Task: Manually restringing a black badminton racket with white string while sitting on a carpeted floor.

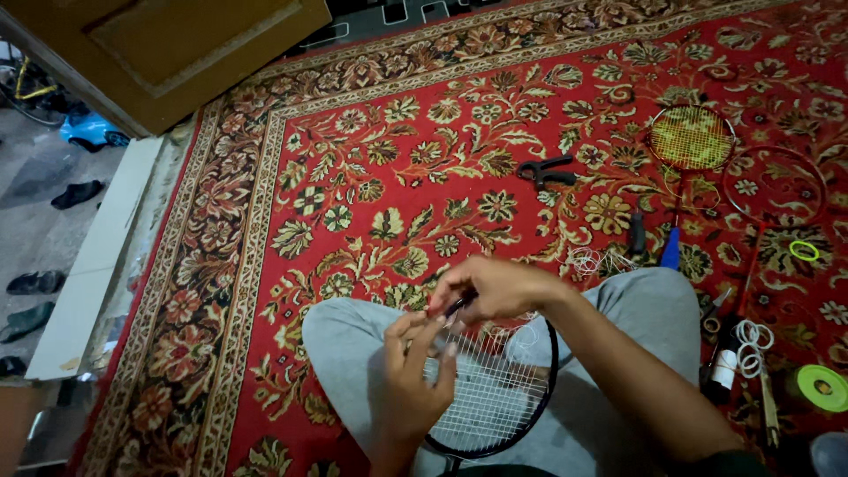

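Note:
A black-framed racket (495, 397) with white strings lies across my lap, head pointing away from me. My left hand (413, 380) rests on the strung face near the frame's far edge, fingers pinching at the strings. My right hand (495, 287) is closed around a small dark tool at the top of the frame. Loose white string (594, 261) trails from the racket onto the carpet by my right knee.
On the red floral carpet (371, 177) lie black pliers (543, 170), a racket with yellow strings (691, 140), an unstrung red racket frame (776, 184), a green tape roll (820, 387), white string coils (751, 340) and small tools. A wooden door (168, 53) and shoes (78, 193) are at left.

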